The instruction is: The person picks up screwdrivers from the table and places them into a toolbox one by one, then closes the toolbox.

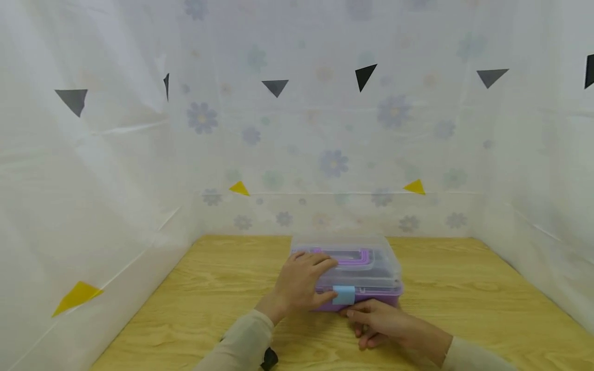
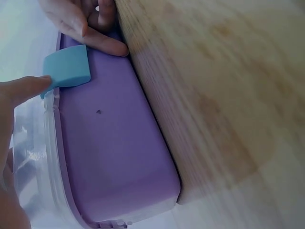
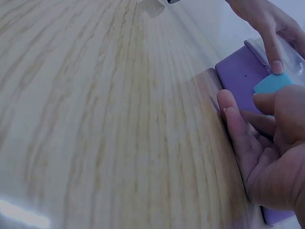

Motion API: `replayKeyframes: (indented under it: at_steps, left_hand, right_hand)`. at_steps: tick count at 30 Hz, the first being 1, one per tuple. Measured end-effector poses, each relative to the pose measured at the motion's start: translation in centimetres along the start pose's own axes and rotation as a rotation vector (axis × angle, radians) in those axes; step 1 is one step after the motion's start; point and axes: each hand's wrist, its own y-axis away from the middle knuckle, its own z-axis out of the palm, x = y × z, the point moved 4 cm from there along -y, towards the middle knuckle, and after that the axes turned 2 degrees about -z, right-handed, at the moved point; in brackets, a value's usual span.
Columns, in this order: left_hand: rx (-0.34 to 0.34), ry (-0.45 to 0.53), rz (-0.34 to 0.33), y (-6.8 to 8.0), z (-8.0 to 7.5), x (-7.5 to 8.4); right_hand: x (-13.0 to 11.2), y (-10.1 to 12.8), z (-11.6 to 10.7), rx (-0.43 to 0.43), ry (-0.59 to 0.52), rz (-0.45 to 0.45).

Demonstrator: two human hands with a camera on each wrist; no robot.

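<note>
A storage box with a clear lid [image 1: 387, 265] and a purple base [image 2: 114, 138] stands on the wooden table, its lid down. A purple handle [image 1: 365, 256] lies on top, and a light blue latch [image 1: 344, 295] spans the front seam. My left hand [image 1: 299, 283] rests over the lid's left front, fingers extended, the thumb touching the latch's upper part in the left wrist view. My right hand [image 1: 382, 322] is at the base's lower front, below and right of the latch. Its index finger touches the purple wall; the other fingers bend loosely around nothing.
The wooden table [image 1: 223, 288] reaches back to a flower-patterned curtain [image 1: 297, 154], with plain white sheets on both sides. Black and yellow triangles are stuck on the sheets. A small black object [image 1: 269, 359] is beside the left sleeve at the front.
</note>
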Motion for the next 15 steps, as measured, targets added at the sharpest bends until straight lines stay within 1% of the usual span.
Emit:
replayKeyframes:
  at_steps: [3, 7, 10, 12, 15]
  left_hand:
    - [0.002, 0.000, 0.002, 0.2, 0.0, -0.2]
    - [0.022, -0.021, 0.013, 0.5, 0.2, -0.5]
    - [0.023, -0.030, 0.027, 0.5, 0.1, -0.4]
    - [0.000, -0.023, 0.034, 0.5, 0.0, -0.4]
    - [-0.042, 0.008, 0.051, 0.5, -0.3, -0.4]
  right_hand:
    - [0.0, -0.1, 0.3, 0.023, 0.069, -0.020]
    - [-0.2, -0.1, 0.7, 0.046, 0.126, -0.043]
    - [-0.5, 0.0, 0.9, 0.075, 0.206, -0.059]
    - [-0.8, 0.2, 0.9, 0.089, 0.300, -0.087]
    - [-2.0, 0.5, 0.9, 0.080, 0.519, -0.185]
